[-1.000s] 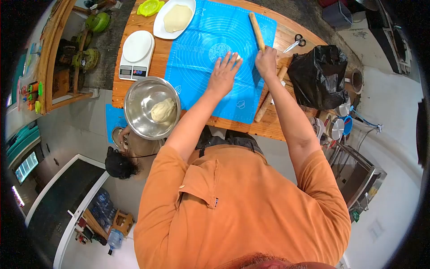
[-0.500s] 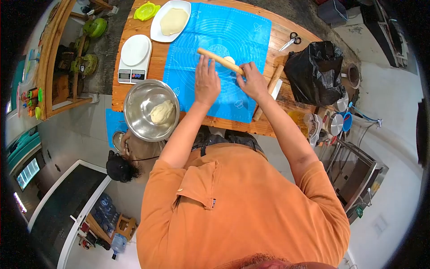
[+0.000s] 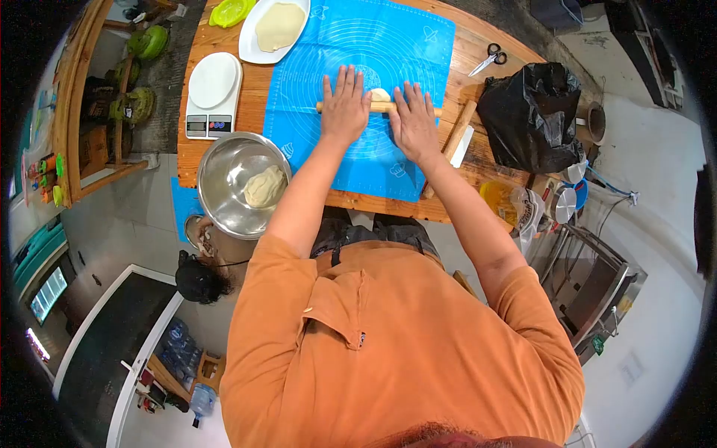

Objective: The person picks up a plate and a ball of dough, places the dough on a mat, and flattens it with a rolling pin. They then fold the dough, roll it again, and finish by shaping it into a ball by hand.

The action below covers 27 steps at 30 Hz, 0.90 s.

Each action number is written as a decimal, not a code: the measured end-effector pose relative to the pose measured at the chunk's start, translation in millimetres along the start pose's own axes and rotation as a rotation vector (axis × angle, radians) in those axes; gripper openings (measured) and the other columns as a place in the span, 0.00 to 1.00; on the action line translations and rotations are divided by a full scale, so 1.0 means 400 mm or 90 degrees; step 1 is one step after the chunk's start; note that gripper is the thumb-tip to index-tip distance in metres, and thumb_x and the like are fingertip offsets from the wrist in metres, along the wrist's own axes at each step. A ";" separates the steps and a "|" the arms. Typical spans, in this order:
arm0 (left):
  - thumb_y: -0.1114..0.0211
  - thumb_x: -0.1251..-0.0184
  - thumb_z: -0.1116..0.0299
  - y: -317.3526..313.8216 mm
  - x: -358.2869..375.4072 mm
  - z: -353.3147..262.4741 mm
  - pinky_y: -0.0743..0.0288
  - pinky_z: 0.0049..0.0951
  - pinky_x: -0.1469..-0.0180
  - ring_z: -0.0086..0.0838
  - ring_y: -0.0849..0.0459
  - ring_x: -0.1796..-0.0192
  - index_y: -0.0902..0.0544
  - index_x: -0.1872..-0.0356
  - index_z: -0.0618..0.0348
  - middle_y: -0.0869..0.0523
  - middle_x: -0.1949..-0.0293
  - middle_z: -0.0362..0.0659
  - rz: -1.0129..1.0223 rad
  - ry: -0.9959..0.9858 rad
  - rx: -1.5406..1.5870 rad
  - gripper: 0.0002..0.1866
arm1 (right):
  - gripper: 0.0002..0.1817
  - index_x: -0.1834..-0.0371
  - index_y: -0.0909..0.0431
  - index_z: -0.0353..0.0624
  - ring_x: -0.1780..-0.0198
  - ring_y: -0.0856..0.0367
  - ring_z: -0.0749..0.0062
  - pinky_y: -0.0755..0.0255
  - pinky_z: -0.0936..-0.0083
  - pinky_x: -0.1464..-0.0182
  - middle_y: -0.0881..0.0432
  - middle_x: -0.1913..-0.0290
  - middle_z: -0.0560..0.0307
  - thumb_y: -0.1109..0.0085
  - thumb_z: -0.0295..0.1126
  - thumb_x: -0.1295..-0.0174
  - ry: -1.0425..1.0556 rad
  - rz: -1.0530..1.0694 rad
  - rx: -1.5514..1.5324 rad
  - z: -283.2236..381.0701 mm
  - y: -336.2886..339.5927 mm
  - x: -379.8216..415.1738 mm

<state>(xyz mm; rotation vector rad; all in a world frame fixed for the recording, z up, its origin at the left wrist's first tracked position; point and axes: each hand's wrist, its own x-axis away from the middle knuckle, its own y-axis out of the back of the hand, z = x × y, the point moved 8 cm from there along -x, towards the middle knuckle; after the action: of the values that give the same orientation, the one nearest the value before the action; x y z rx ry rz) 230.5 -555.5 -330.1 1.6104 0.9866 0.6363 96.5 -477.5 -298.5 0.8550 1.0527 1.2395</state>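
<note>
Fingers extended, neither clenched nor curled round anything, the left hand (image 3: 346,108) and right hand (image 3: 415,128) lie palm down over the rolling pin (image 3: 382,107). Beneath them, its long axis runs left to right, almost level, crosswise to the forearms, ends just outside the hands. The small dough piece (image 3: 380,95) sits between the two sets of fingers, against the pin's far side. Wrists nearer the body, both forearms reach forward, converging over the blue mat (image 3: 358,160).
</note>
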 end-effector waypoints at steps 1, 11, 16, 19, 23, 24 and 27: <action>0.55 0.12 0.52 0.004 0.000 -0.003 0.59 0.63 0.14 0.46 0.45 0.12 0.30 0.21 0.65 0.34 0.17 0.55 -0.019 -0.012 -0.015 0.31 | 0.27 0.25 0.27 0.39 0.17 0.39 0.38 0.49 0.43 0.16 0.32 0.21 0.36 0.51 0.43 0.19 -0.004 0.003 -0.001 0.002 -0.011 -0.002; 0.54 0.13 0.51 -0.007 -0.078 0.015 0.61 0.64 0.14 0.46 0.47 0.12 0.32 0.20 0.67 0.36 0.16 0.55 -0.064 -0.001 -0.050 0.33 | 0.32 0.16 0.36 0.40 0.12 0.52 0.41 0.66 0.36 0.14 0.39 0.15 0.42 0.62 0.47 0.15 -0.086 0.002 0.066 -0.043 -0.058 -0.077; 0.55 0.13 0.51 -0.014 -0.127 0.033 0.60 0.65 0.14 0.47 0.47 0.12 0.33 0.19 0.67 0.37 0.16 0.56 -0.053 0.000 -0.046 0.34 | 0.32 0.16 0.37 0.41 0.12 0.51 0.42 0.67 0.36 0.13 0.39 0.14 0.42 0.63 0.48 0.15 -0.084 0.002 0.091 -0.058 -0.070 -0.127; 0.55 0.13 0.51 -0.020 -0.153 0.040 0.60 0.65 0.14 0.48 0.48 0.12 0.33 0.20 0.67 0.37 0.16 0.57 -0.065 -0.002 -0.043 0.34 | 0.33 0.15 0.37 0.41 0.12 0.51 0.43 0.68 0.37 0.13 0.40 0.14 0.42 0.65 0.48 0.15 -0.081 0.002 0.080 -0.075 -0.079 -0.155; 0.52 0.14 0.51 -0.024 -0.189 0.052 0.59 0.65 0.14 0.49 0.45 0.12 0.32 0.20 0.67 0.34 0.18 0.57 -0.100 0.007 -0.059 0.34 | 0.34 0.14 0.40 0.40 0.12 0.51 0.43 0.66 0.39 0.13 0.41 0.14 0.41 0.65 0.50 0.16 -0.092 -0.008 0.060 -0.091 -0.085 -0.187; 0.52 0.14 0.51 -0.027 -0.198 0.056 0.59 0.65 0.14 0.49 0.45 0.12 0.32 0.20 0.67 0.34 0.18 0.57 -0.098 0.008 -0.059 0.34 | 0.35 0.14 0.40 0.39 0.12 0.51 0.42 0.66 0.39 0.13 0.41 0.14 0.40 0.65 0.50 0.16 -0.097 -0.009 0.058 -0.095 -0.087 -0.194; 0.52 0.14 0.50 -0.035 -0.215 0.060 0.59 0.65 0.14 0.50 0.45 0.12 0.31 0.21 0.67 0.34 0.17 0.57 -0.092 -0.001 -0.075 0.34 | 0.36 0.14 0.41 0.38 0.12 0.52 0.41 0.65 0.40 0.13 0.41 0.14 0.39 0.65 0.51 0.16 -0.103 -0.010 0.055 -0.104 -0.091 -0.207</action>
<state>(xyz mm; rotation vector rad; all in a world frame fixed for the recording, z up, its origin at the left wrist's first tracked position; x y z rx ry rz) 202.3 -640.4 -342.4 1.4221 1.0357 0.5827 67.6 -566.4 -332.6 0.9948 0.9869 1.0988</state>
